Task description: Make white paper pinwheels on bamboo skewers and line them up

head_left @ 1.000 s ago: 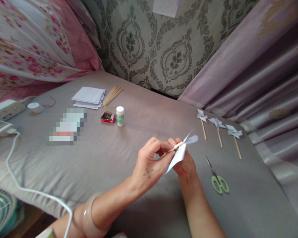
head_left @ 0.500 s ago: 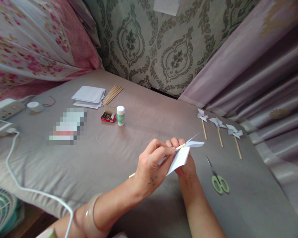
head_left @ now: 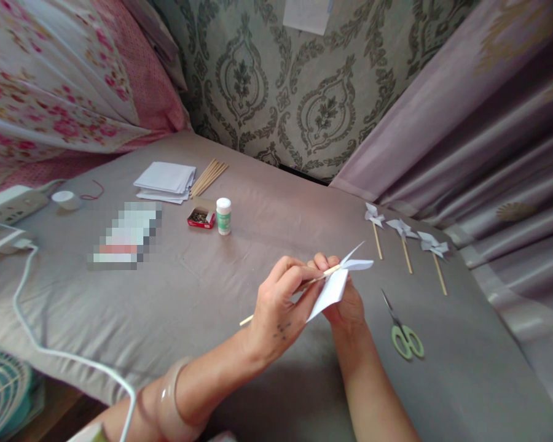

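Note:
My left hand [head_left: 279, 307], closed, grips a thin wooden stick [head_left: 246, 320] whose rear end sticks out behind the palm. At the stick's front end is a white paper pinwheel [head_left: 332, 293], its folded blades spread out. My right hand [head_left: 345, 302] is closed on the pinwheel from behind; its fingertips show above the stick, and the blades cover the rest. What fastens paper to stick is hidden. To the right lie three finished-looking pinwheels on sticks [head_left: 403, 230] and scissors with green handles [head_left: 406, 339].
A grey sheet [head_left: 175, 313] covers the surface. Toward the back lie stacked white paper [head_left: 166, 178], wooden sticks [head_left: 209, 178], an open red box of small metal pieces [head_left: 201, 218] and a white-green bottle [head_left: 223, 217]. A white cable [head_left: 69, 354] runs along the left.
Both hands and the pinwheel have shifted very slightly left. The hold on stick and paper looks the same, and the things on the sheet have stayed put.

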Demonstrator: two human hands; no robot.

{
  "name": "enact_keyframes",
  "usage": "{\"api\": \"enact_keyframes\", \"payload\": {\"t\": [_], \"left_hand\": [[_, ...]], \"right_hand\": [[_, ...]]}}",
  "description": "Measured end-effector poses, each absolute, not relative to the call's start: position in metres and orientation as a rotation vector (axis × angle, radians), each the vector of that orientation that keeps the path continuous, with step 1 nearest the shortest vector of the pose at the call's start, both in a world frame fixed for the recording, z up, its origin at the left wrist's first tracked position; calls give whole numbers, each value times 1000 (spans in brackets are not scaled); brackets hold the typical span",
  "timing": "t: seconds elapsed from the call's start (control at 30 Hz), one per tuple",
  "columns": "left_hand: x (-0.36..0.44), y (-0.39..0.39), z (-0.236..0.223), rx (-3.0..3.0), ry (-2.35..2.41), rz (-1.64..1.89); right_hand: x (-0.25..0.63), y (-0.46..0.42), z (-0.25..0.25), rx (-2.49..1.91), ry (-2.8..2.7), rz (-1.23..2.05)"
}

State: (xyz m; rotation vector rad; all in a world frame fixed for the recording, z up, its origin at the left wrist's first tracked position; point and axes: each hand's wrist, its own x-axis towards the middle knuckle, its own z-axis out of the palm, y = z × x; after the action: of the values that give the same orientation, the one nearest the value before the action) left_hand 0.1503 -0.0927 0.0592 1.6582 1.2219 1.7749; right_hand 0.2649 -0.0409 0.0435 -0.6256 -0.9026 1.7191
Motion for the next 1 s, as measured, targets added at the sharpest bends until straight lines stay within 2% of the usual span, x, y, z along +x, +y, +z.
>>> {"api": "enact_keyframes", "payload": {"t": [0.67,1.0], "left_hand": [[151,-94,57,1760,1273,1788],[149,-87,52,1530,1197,1766]], "right_hand": [[261,-43,39,-636,-908,1644],[257,-39,38,-667,-891,1644]]}}
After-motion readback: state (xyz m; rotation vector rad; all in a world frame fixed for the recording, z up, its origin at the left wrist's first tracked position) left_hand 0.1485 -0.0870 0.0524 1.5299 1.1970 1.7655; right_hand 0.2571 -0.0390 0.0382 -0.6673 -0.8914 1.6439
